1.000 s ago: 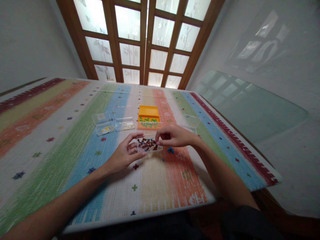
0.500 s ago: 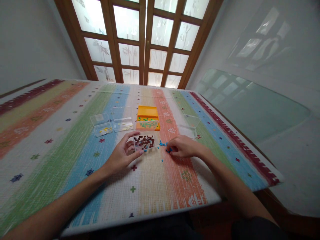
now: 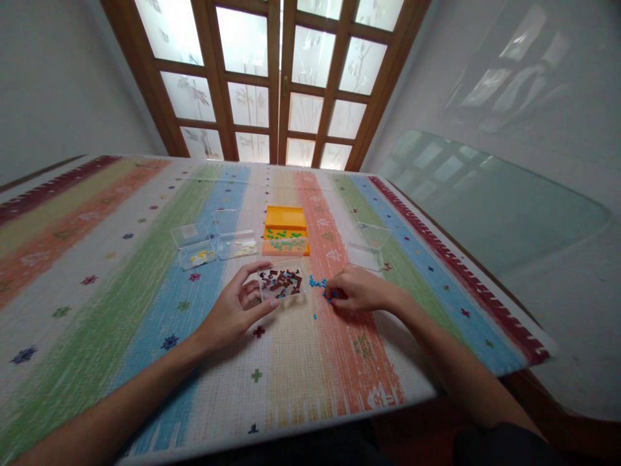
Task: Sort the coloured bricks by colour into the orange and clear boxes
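Blue bits [image 3: 317, 283]: lay on the cloth [image 3: 295, 356] at the curled right hand [image 3: 356, 288]; could not tell if pinched. Alongside, saw the box [image 3: 268, 292] of brown bits [image 3: 286, 281] gripped in the left hand [image 3: 237, 304]; beyond, an orange case [image 3: 284, 216], then doors [image 3: 274, 90].

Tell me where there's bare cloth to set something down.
Widest: the cloth left of the left arm and yellow-piece box. Another: between the arms, from the near edge up to a loose blue piece. Behind the orange box, toward the doors, looks free too. Crowded: the middle, where brown-piece box, blue pieces and right hand sit close.
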### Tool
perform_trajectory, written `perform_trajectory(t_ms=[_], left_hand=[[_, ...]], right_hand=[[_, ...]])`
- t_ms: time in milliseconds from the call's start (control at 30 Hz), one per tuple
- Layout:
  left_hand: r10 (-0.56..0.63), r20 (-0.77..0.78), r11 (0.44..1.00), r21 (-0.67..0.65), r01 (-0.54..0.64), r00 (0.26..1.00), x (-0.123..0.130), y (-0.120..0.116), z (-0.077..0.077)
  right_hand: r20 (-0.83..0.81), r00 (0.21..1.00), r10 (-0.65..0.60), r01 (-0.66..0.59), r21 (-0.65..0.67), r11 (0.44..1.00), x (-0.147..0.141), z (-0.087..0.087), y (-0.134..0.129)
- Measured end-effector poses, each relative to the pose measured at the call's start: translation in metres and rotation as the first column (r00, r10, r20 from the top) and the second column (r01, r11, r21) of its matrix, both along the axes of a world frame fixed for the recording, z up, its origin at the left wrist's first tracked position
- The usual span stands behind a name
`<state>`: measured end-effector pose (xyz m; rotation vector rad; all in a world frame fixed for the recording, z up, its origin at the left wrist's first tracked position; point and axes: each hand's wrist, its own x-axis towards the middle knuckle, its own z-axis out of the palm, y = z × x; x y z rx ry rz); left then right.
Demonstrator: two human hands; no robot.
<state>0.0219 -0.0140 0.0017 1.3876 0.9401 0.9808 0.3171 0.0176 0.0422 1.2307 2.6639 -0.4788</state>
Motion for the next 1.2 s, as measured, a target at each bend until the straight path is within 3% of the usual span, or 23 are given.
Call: perform_trajectory(t_ms=[167,400,500,900,1200], left_hand=[[0.0,-0.019,1.0,0.025,0.0,1.0,0.001,-0.001,0.002],[-0.026,-0.029,1.0,-0.002,0.026,0.999,0.002,-0.004,0.001],[-0.039,-0.023,0.999,-0.007,0.038,0.999,0.004,-0.007,0.002],[-0.09,0.046,0.987,-0.126,0.095,0.995,0.005,-0.01,0.0],[-0.081,0.192,0.982,-0.153,0.112,0.978,0.006,-0.005,-0.005]], right_hand=[[-0.011,1.0,0.016,-0.016,-0.03,0.999,0.003,0.003,0.0],[-0.351,0.929,0.119,-0.165,-0.104,0.981,-0.006,0.035,-0.002],[-0.41,0.898,0.158,-0.208,-0.081,0.975,-0.016,0.044,0.002],[-0.401,0.873,0.278,-0.255,0.11,0.961,-0.047,0.037,0.013],[-0.303,0.837,0.455,-0.42,0.177,0.89,-0.079,0.035,0.02]])
